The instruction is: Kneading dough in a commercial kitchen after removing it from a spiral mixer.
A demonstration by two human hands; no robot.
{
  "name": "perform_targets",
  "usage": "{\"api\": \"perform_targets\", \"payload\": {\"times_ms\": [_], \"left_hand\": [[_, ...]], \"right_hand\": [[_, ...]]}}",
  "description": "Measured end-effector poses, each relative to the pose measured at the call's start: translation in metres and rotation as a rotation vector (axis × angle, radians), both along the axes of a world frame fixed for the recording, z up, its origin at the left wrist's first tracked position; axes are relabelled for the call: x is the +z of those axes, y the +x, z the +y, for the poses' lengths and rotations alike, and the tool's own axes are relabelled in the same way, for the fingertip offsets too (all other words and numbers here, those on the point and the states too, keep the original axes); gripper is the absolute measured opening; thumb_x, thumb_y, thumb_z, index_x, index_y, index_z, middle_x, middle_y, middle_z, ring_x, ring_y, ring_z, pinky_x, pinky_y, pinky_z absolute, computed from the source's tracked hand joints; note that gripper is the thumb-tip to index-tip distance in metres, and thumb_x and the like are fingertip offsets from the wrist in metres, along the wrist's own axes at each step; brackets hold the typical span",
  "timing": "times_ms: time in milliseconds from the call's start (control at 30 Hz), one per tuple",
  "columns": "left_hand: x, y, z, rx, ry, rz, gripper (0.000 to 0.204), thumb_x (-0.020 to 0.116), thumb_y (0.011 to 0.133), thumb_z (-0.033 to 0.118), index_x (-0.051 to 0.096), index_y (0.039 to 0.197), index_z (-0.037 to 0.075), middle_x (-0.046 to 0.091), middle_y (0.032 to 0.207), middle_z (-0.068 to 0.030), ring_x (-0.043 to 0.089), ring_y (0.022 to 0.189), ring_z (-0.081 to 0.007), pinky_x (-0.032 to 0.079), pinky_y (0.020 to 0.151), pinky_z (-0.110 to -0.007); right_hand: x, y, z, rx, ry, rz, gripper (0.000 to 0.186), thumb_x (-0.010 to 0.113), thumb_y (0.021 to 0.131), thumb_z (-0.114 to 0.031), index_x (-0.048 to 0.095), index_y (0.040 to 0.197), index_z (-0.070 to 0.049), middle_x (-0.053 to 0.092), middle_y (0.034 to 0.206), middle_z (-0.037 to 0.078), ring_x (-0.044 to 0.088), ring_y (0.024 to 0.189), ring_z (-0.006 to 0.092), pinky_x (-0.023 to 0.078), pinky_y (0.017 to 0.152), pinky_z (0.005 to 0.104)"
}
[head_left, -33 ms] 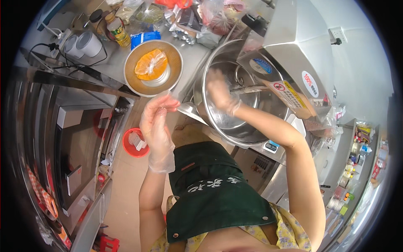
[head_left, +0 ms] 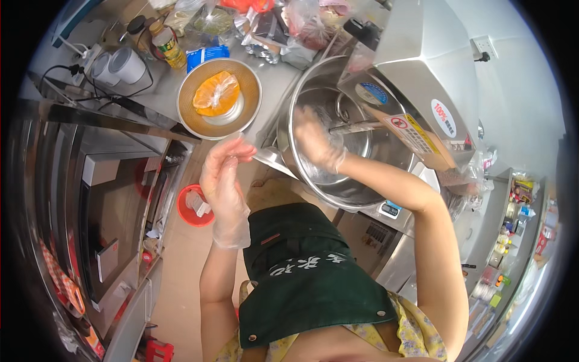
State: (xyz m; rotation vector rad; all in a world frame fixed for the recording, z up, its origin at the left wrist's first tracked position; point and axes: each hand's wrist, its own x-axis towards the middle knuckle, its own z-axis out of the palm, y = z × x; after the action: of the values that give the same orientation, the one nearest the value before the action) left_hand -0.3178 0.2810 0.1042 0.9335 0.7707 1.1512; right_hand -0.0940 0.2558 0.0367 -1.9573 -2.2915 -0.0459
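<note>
In a clear plastic glove, my left hand is raised in front of my body. Its fingers are curved and apart from the thumb, with nothing visible in them. My right hand, also gloved, reaches inside the large steel mixer bowl near its left wall. Motion smears those fingers, so whether they hold anything is hidden. Close by in the bowl is a metal spiral hook. A perforated metal basin beyond my left hand holds an orange lump in a clear plastic bag.
The mixer's head overhangs the bowl's right side. Bags and packets, a bottle and white cans crowd the counter's back. A red bin stands on the floor at left. Stocked shelves line the right.
My right hand has shifted slightly toward me inside the bowl. My left hand has hardly moved.
</note>
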Motion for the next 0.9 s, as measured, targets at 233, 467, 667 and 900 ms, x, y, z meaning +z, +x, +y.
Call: {"api": "perform_targets", "payload": {"times_ms": [233,467,667,900], "left_hand": [[-0.035,-0.039,-0.016,-0.004,-0.044,0.141,0.03,0.045,0.093,-0.001,0.061,0.119,-0.003,0.067,0.105,-0.0134,0.065,0.099,-0.0206,0.05,0.089,-0.034],[-0.043,-0.063,-0.033,-0.012,-0.167,0.205,0.031,0.045,0.091,-0.003,0.062,0.117,-0.003,0.067,0.105,-0.0128,0.064,0.098,-0.0202,0.049,0.089,-0.033],[-0.012,-0.049,-0.043,-0.099,-0.084,0.127,0.031,0.045,0.089,-0.005,0.063,0.115,-0.002,0.067,0.108,-0.0141,0.066,0.097,-0.0219,0.051,0.088,-0.035],[0.013,0.009,-0.06,-0.534,-0.003,-0.03,0.028,0.045,0.09,-0.008,0.062,0.111,-0.002,0.065,0.111,-0.015,0.066,0.099,-0.0226,0.051,0.089,-0.035]], "right_hand": [[0.032,0.022,-0.056,0.319,-0.355,0.212,0.028,0.06,0.071,0.003,0.065,0.099,-0.001,0.057,0.105,0.011,0.056,0.1,0.0295,0.054,0.084,0.0358],[0.058,0.037,-0.07,0.082,-0.383,0.583,0.036,0.058,0.075,0.012,0.064,0.107,-0.004,0.06,0.109,0.013,0.061,0.1,0.0325,0.053,0.084,0.038],[0.181,0.021,-0.122,-0.383,-0.297,1.081,0.032,0.068,0.08,0.007,0.059,0.109,-0.003,0.062,0.11,0.011,0.063,0.102,0.0213,0.051,0.087,0.0341],[0.132,-0.018,-0.245,-0.12,0.793,2.439,0.043,0.071,0.078,-0.01,0.059,0.119,-0.011,0.055,0.131,0.01,0.046,0.13,0.0314,0.025,0.114,0.0674]]}}
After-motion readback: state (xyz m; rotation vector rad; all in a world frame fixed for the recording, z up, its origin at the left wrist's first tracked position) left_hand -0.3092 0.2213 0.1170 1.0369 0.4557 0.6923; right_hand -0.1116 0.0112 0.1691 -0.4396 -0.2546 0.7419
